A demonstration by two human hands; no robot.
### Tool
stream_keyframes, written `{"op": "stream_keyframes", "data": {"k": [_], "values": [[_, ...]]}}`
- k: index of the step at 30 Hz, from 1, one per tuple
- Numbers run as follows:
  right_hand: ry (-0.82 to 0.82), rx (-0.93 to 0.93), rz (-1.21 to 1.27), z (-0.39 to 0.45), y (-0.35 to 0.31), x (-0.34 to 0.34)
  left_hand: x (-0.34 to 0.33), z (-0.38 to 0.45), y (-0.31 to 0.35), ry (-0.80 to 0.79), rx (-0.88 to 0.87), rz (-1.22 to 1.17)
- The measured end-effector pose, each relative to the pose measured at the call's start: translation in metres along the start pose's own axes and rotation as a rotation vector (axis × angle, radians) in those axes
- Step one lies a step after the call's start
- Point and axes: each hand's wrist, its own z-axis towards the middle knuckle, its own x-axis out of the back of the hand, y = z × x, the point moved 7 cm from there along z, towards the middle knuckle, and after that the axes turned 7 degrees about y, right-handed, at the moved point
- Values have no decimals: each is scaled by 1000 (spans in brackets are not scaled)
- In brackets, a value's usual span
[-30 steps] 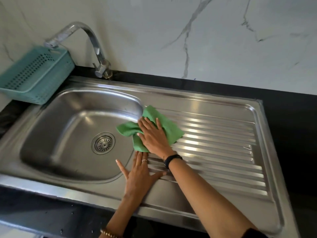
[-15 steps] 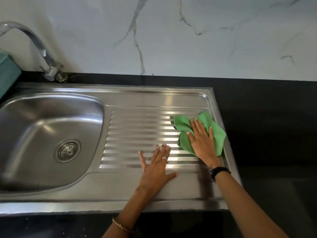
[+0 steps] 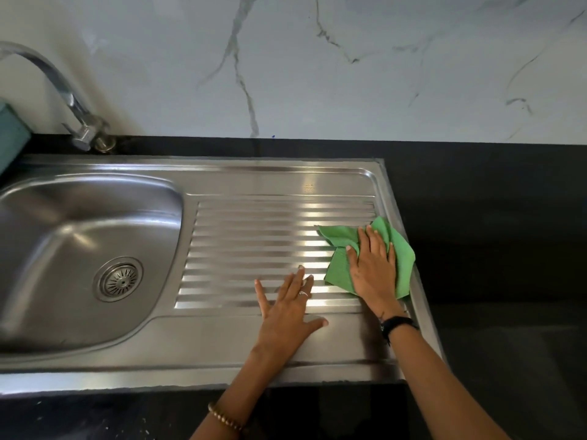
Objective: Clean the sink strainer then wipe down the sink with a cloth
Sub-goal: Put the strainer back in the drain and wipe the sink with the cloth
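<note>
Your right hand (image 3: 374, 268) is pressing the crumpled green cloth (image 3: 401, 249) flat-fingered onto the ribbed steel drainboard (image 3: 254, 242), right end. Left hand (image 3: 286, 315) is resting spread beside it. Round strainer (image 3: 118, 278) is sitting in the basin; curved chrome tap (image 3: 63, 96) behind on the black desk (image 3: 492, 249).

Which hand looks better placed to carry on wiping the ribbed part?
The right hand: it already presses the cloth flat on the drainboard. The left hand rests bare on the steel.

basin (image 3: 63, 236) and tap spout (image 3: 38, 65) cut off at left edge, teal basket (image 3: 11, 134) mostly out of frame
</note>
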Motion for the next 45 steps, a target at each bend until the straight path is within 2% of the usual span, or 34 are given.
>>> {"op": "stream_keyframes", "data": {"k": [6,12,20,24,28,30,35,40,42,45], "values": [[30,-21,-57,-8,-23,-1,30,-22,-79,135,181,-66],[-18,169,-51,-19,-125,-33,54,-54,-158,224,439,-192],[-160,455,73,-37,-270,-74,65,-72,-177,309,437,-273],[-227,559,39,-50,-301,-86,60,-80,-182,281,450,-307],[-209,700,41,-71,-288,-80,58,-83,-178,296,419,-273],[-186,707,59,-78,-262,-74,58,-80,-165,323,373,-236],[-95,441,29,-53,-137,-43,37,-52,-101,241,166,-165],[-5,115,-6,-34,0,0,16,-33,-50,121,118,-117],[-10,72,17,-39,17,4,12,-34,-43,87,113,-85],[-14,55,-59,-55,-2,-3,14,-42,-46,122,130,-104]]}}
